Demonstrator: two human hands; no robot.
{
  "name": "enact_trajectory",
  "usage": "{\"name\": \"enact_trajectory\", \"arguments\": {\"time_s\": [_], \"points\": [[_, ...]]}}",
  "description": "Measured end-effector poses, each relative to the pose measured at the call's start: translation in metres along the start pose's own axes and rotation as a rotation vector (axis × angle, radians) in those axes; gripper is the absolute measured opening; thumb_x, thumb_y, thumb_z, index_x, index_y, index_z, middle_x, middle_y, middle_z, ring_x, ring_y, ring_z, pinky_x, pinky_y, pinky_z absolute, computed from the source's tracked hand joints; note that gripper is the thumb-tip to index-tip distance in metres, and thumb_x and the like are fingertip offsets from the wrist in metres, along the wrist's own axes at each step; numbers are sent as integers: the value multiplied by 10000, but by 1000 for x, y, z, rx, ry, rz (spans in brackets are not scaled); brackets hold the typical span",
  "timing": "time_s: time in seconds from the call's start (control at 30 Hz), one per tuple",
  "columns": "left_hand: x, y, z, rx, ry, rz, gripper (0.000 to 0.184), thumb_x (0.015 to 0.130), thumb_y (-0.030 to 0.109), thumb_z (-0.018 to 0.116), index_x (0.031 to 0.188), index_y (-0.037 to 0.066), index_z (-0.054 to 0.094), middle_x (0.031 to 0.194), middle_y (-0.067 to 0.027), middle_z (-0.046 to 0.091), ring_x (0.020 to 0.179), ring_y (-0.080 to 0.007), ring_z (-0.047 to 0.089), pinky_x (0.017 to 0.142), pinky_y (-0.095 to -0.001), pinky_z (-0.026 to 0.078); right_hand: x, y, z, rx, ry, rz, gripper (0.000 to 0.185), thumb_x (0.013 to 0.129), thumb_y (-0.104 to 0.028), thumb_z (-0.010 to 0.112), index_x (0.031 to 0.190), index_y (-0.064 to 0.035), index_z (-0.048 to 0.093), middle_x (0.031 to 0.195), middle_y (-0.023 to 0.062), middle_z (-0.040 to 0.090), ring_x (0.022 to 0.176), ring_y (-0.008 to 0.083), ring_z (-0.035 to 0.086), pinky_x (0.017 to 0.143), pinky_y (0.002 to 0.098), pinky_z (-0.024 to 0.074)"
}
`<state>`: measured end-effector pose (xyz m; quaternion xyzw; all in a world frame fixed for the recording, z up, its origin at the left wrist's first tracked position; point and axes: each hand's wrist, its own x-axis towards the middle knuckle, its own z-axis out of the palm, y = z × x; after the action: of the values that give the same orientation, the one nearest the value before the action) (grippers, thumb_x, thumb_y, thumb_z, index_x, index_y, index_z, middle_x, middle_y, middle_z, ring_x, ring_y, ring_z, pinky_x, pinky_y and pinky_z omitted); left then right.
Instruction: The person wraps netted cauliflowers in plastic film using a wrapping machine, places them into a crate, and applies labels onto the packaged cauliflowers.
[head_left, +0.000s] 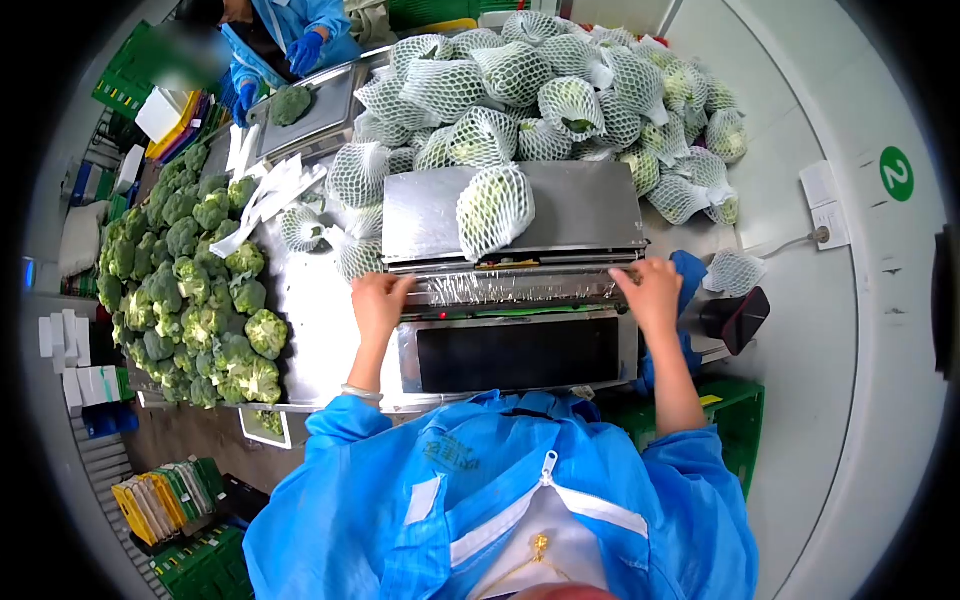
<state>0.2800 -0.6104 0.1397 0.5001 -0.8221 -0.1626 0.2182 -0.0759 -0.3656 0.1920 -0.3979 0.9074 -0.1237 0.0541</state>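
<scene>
A metal wrapping machine (430, 205) stands in front of me, with clear plastic film (510, 288) stretched across a roll at its middle. At the film's left end my left hand (378, 308) is closed, its thumb and fingers pinching the edge. My right hand (652, 292) pinches the opposite end in the same way. Just beyond the film, a broccoli head in a white foam net (496, 212) lies on the machine's steel top. Nearer my body is a dark flat plate (518, 355).
Netted broccoli heads (510, 80) are heaped behind the machine. Bare broccoli (190, 290) is piled at left, beside white foam nets (265, 200). A co-worker in blue gloves (305, 52) stands at the far left. A white wall (800, 330) and a green crate (735, 430) are at right.
</scene>
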Motion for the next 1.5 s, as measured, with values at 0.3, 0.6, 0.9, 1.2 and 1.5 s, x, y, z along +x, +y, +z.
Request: {"name": "enact_trajectory", "arguments": {"time_s": [0.3, 0.6, 0.9, 1.2, 1.5], "points": [[12, 27, -36, -666, -823, -182, 288, 953, 223, 581, 725, 60, 514, 646, -27, 524, 622, -132, 460, 607, -285, 384, -6, 5, 11, 1083, -582, -16, 161, 959, -168, 573, 860, -44, 549, 727, 38, 562, 647, 120, 481, 617, 246, 410], [133, 88, -4, -1209, -140, -36, 242, 1026, 297, 476, 1003, 63, 532, 1306, -205, 588, 1249, -303, 535, 1120, -409, 349, 126, -115, -33, 1074, 48, -340, 163, 989, -198, 505, 989, -36, 493, 1014, 121, 653, 860, 243, 587, 804, 369, 449], [81, 82, 56, -817, -612, 206, 954, 775, 335, 777, 1501, 116, 197, 1367, -266, 460, 1287, -379, 466, 1064, -412, 380, 106, -82, 80, 974, -283, -228, 536, 918, -481, 599, 1183, -26, 496, 1012, 171, 642, 915, 278, 602, 839, 398, 446], [28, 113, -15, -1139, -1062, -281, 746, 879, 410, 668, 1425, -8, 380, 1359, -128, 531, 1210, -243, 540, 997, -385, 469, 39, -81, -56, 404, -749, -361, 741, 772, -603, 709, 1035, 81, 601, 964, 262, 667, 922, 362, 662, 820, 407, 503], [-88, 71, 0, -1412, -1429, -1011, 689, 996, 556, 405, 1424, 15, 385, 1342, -163, 536, 1169, -267, 582, 995, -380, 501, -109, -31, 14, 1016, -817, 240, 360, 929, -294, 667, 759, 2, 552, 567, 80, 602, 459, 133, 585, 435, 271, 460]]}}
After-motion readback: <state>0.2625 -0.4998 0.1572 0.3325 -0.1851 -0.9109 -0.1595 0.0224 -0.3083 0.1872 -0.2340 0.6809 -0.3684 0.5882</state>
